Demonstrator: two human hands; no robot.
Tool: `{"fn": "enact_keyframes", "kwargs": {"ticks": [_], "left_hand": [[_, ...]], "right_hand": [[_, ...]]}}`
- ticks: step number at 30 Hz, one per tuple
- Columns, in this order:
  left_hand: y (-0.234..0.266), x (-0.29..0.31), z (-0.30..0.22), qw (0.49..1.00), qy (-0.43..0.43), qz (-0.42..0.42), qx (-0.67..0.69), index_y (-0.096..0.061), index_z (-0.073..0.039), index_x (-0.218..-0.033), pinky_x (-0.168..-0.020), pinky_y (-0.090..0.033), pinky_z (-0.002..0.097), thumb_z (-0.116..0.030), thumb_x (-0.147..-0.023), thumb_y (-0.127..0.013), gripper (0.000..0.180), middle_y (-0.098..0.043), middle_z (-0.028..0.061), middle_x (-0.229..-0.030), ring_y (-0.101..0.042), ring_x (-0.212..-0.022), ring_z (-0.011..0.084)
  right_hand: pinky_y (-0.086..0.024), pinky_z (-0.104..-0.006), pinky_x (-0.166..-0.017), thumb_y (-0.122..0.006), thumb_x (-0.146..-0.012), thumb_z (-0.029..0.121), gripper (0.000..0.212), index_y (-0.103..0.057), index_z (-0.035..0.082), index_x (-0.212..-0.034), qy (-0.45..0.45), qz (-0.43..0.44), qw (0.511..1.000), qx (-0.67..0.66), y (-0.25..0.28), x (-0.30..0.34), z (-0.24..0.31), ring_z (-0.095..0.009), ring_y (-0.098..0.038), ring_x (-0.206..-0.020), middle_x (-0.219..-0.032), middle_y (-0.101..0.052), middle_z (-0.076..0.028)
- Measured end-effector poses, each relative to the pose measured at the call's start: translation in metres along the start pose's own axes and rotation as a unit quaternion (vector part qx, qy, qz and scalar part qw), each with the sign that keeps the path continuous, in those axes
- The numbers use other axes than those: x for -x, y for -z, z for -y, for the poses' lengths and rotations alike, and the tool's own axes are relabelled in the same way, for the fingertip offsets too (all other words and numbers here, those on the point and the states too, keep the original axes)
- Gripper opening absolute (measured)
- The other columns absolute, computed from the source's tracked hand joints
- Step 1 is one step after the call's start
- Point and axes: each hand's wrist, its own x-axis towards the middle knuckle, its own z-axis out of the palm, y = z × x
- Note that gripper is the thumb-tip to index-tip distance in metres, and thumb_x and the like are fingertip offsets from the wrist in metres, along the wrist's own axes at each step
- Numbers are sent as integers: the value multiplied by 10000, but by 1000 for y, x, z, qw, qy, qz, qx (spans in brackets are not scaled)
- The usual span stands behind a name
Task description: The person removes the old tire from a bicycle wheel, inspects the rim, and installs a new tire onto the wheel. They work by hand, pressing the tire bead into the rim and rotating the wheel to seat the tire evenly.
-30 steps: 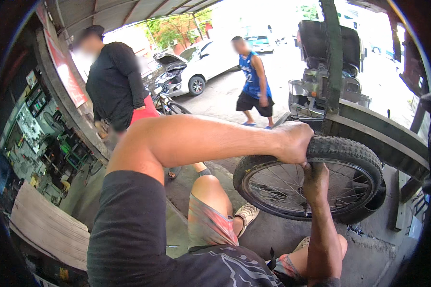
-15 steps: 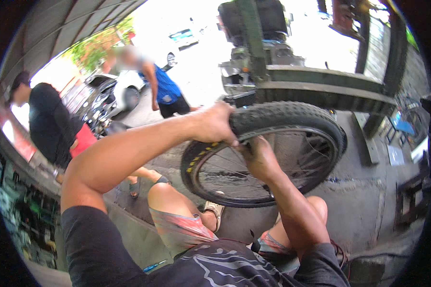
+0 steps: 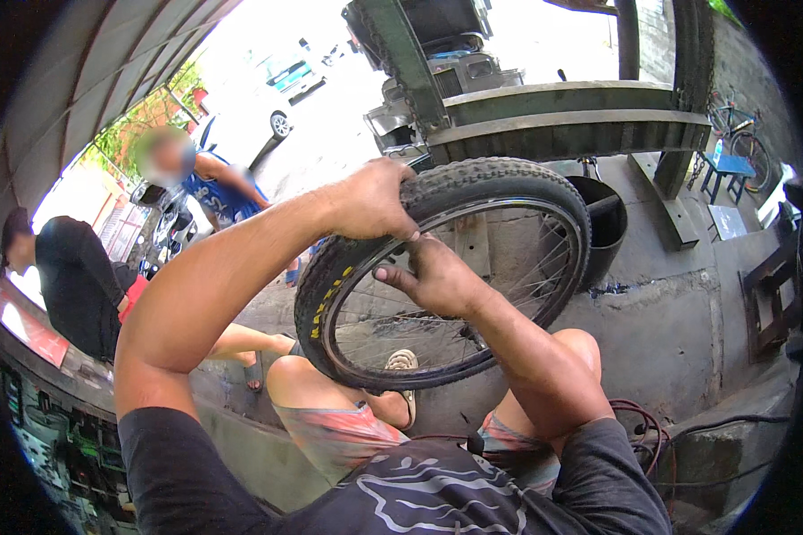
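A bicycle wheel (image 3: 500,182) with a knobby black tyre, yellow lettering on its sidewall and thin spokes is held tilted above my knees. Over the upper left of the tyre, my left hand (image 3: 373,203) is clamped, thumb on the near sidewall and fingers out of sight behind the tread. My right hand (image 3: 439,278) reaches up inside the wheel to the rim just beneath the left one. Its fingertips are curled at the rim edge and partly hidden, while its thumb sticks out to the left over the spokes.
A black bucket (image 3: 608,223) stands behind the wheel, before a green metal frame (image 3: 571,134). Right of it are a blue stool (image 3: 732,166) and a parked bicycle (image 3: 748,143). Reddish hoses (image 3: 653,437) lie by my right side. Two people, one in black clothing (image 3: 76,281), one in blue (image 3: 219,192), are at left.
The wheel has come left and tipped more upright, showing the bucket behind it. My right thumb has swung out from the rim. The person in blue appears farther left as the view shifted.
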Motion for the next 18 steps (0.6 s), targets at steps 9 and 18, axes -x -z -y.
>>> {"fn": "enact_keyframes", "kwargs": {"ticks": [9, 18], "left_hand": [[-12, 6, 16, 982, 106, 45, 150, -762, 119, -1099, -841, -601, 405, -202, -661, -942, 572, -787, 211, -961, -756, -860, 295], [-18, 17, 31, 979, 148, 98, 103, -783, 112, -1066, -819, -592, 447, -334, -675, -922, 609, -784, 218, -948, -748, -883, 297]], "right_hand": [[-518, -568, -969, -707, -1049, 281, 369, -676, -60, -1185, 78, -72, 994, 30, -31, -4, -33, -533, -647, -1148, -1138, -698, -354], [-543, -550, -946, -721, -1044, 256, 353, -679, -62, -1191, -4, 1, 998, 57, -41, -2, -24, -504, -699, -1069, -1117, -727, -338]]}}
